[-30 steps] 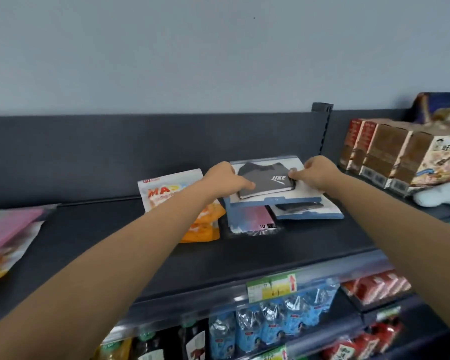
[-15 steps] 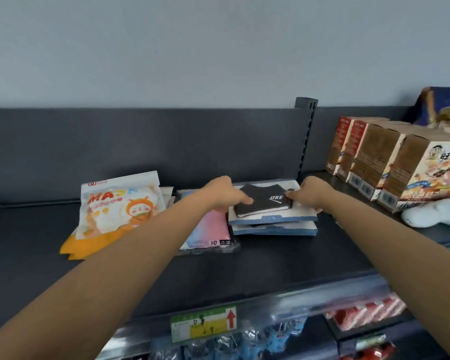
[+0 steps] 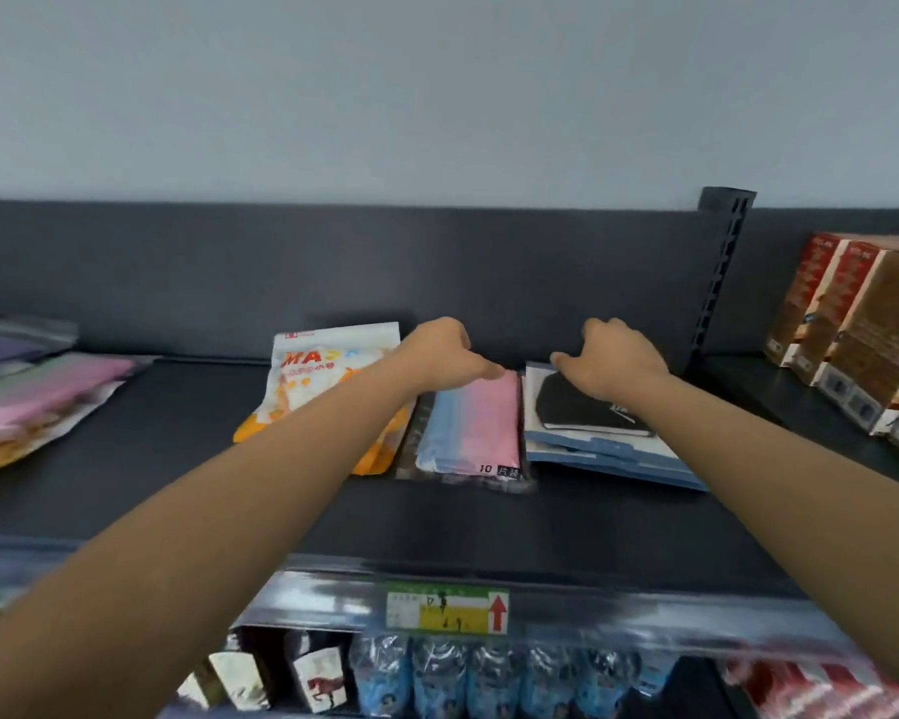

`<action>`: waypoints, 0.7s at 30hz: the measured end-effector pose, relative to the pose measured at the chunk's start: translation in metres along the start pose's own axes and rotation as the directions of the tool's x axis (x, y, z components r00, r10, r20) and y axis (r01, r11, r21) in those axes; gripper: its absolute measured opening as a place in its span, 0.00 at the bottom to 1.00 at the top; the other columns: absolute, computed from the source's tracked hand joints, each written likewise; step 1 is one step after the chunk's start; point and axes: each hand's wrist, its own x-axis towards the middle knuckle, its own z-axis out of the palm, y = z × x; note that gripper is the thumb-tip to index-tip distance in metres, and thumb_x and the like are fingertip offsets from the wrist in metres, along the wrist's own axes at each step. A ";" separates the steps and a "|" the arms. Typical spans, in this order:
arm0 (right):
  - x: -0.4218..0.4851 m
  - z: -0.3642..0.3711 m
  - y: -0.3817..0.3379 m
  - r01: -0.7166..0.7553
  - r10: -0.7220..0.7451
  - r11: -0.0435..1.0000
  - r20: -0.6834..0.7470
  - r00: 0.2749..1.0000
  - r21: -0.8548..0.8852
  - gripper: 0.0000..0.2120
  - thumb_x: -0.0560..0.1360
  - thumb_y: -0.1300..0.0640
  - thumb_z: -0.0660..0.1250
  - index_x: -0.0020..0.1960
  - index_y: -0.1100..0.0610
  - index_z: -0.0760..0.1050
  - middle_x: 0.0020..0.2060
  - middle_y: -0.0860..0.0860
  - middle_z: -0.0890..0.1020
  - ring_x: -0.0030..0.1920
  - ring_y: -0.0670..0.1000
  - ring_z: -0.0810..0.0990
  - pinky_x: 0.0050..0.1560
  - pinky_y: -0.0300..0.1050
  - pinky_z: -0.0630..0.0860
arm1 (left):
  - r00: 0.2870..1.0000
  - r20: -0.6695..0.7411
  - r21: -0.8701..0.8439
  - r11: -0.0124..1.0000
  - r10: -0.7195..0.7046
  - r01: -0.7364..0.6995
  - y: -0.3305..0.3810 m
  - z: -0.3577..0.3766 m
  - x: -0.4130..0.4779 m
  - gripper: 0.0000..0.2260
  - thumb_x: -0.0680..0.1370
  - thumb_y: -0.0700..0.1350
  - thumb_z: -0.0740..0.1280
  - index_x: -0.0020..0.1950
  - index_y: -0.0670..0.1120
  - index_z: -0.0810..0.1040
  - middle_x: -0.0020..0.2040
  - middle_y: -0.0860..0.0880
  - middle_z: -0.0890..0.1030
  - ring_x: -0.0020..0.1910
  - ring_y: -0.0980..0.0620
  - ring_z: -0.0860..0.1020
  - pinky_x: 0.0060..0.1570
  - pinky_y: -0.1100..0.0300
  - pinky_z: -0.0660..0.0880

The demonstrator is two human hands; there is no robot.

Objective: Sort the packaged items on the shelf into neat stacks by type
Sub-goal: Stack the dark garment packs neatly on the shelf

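Now left hand [image 3: 447, 355] over pink-blue pack [image 3: 481, 425], right hand [image 3: 616, 363] over black-shirt pack [image 3: 580, 409]; both loosely curled, empty.

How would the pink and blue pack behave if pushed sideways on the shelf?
The pink and blue pack looks soft and flat, so it would probably bend rather than slide as one piece. Its glossy film likely slips easily on the dark shelf. Lying flat, it should not tip.

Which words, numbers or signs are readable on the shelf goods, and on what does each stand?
"MA": white and orange pouch.
"10": pink and blue pack.
Red up arrow: shelf-edge tag.
Too blurred: logo on black pack, print on brown boxes, rest of tag.
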 end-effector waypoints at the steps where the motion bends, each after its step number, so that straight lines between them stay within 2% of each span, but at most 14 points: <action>1: -0.001 -0.001 -0.016 0.023 -0.023 1.000 -0.005 1.000 0.002 0.25 0.77 0.44 0.62 0.65 0.62 0.70 0.61 0.61 0.73 0.60 0.62 0.73 0.54 0.51 0.73 | 1.000 -0.021 0.029 1.000 0.006 -0.006 -0.009 -0.013 -0.007 0.16 0.71 0.55 0.73 0.39 0.44 0.71 0.38 0.48 0.73 0.37 0.49 0.72 0.39 0.57 0.70; 4: -0.007 0.000 -0.068 0.084 -0.083 0.996 -0.022 0.996 0.028 0.25 0.77 0.44 0.62 0.64 0.62 0.70 0.61 0.61 0.73 0.61 0.63 0.73 0.54 0.51 0.72 | 0.996 -0.086 0.138 0.990 0.003 0.009 -0.046 -0.054 -0.029 0.18 0.72 0.56 0.71 0.49 0.42 0.76 0.49 0.43 0.80 0.48 0.46 0.78 0.51 0.52 0.75; 6: -0.012 0.004 -0.108 0.114 -0.113 0.992 -0.024 0.993 0.045 0.25 0.77 0.44 0.62 0.63 0.63 0.69 0.60 0.61 0.73 0.60 0.63 0.73 0.51 0.50 0.72 | 0.993 -0.112 0.181 0.982 -0.027 0.047 -0.078 -0.082 -0.047 0.22 0.73 0.57 0.70 0.56 0.41 0.77 0.54 0.44 0.80 0.52 0.45 0.78 0.52 0.51 0.76; 7: -0.015 0.007 -0.129 0.128 -0.127 0.990 -0.021 0.992 0.051 0.24 0.77 0.44 0.62 0.63 0.63 0.69 0.60 0.61 0.73 0.60 0.63 0.74 0.49 0.49 0.71 | 0.991 -0.123 0.195 0.978 -0.046 0.070 -0.096 -0.096 -0.056 0.22 0.73 0.57 0.70 0.56 0.41 0.78 0.54 0.44 0.80 0.51 0.46 0.78 0.51 0.51 0.75; 11: -0.029 0.027 -0.220 0.207 -0.208 0.976 -0.004 0.978 0.061 0.22 0.77 0.44 0.62 0.61 0.61 0.70 0.58 0.58 0.74 0.56 0.60 0.75 0.44 0.47 0.71 | 0.976 -0.174 0.259 0.950 -0.134 0.177 -0.178 -0.149 -0.091 0.19 0.72 0.58 0.70 0.47 0.44 0.74 0.49 0.48 0.78 0.46 0.47 0.75 0.46 0.52 0.74; 14: -0.043 0.048 -0.287 0.259 -0.262 0.961 0.020 0.965 0.101 0.21 0.77 0.45 0.62 0.59 0.61 0.71 0.58 0.58 0.75 0.55 0.60 0.76 0.44 0.47 0.70 | 0.952 -0.236 0.294 0.919 -0.195 0.261 -0.238 -0.183 -0.121 0.18 0.71 0.57 0.71 0.36 0.47 0.69 0.42 0.47 0.75 0.42 0.46 0.73 0.39 0.56 0.69; 16: -0.051 0.062 -0.329 0.287 -0.296 0.950 0.059 0.953 0.126 0.22 0.77 0.44 0.62 0.58 0.61 0.72 0.57 0.59 0.76 0.55 0.60 0.77 0.43 0.46 0.71 | 0.935 -0.269 0.320 0.893 -0.233 0.315 -0.274 -0.203 -0.138 0.17 0.71 0.56 0.71 0.35 0.45 0.70 0.39 0.45 0.77 0.41 0.44 0.74 0.36 0.57 0.67; 18: -0.057 0.073 -0.368 0.313 -0.327 0.939 0.092 0.940 0.139 0.21 0.77 0.43 0.62 0.56 0.61 0.72 0.56 0.58 0.76 0.54 0.59 0.77 0.43 0.46 0.71 | 0.924 -0.275 0.330 0.877 -0.265 0.350 -0.307 -0.220 -0.151 0.16 0.72 0.56 0.71 0.42 0.43 0.77 0.44 0.44 0.80 0.46 0.42 0.77 0.40 0.57 0.69; 20: -0.062 0.081 -0.401 0.323 -0.342 0.933 0.112 0.933 0.156 0.21 0.76 0.43 0.63 0.56 0.61 0.73 0.56 0.58 0.77 0.54 0.59 0.77 0.43 0.46 0.71 | 0.910 -0.284 0.308 0.871 -0.301 0.384 -0.334 -0.236 -0.159 0.22 0.72 0.57 0.71 0.54 0.40 0.79 0.52 0.42 0.81 0.53 0.41 0.78 0.44 0.57 0.69; 21: -0.063 0.085 -0.418 0.324 -0.345 0.932 0.124 0.930 0.163 0.21 0.76 0.43 0.63 0.56 0.61 0.73 0.54 0.57 0.77 0.53 0.59 0.77 0.43 0.45 0.71 | 0.904 -0.283 0.294 0.868 -0.320 0.399 -0.346 -0.244 -0.161 0.24 0.72 0.57 0.71 0.57 0.39 0.79 0.55 0.41 0.81 0.54 0.42 0.77 0.43 0.57 0.68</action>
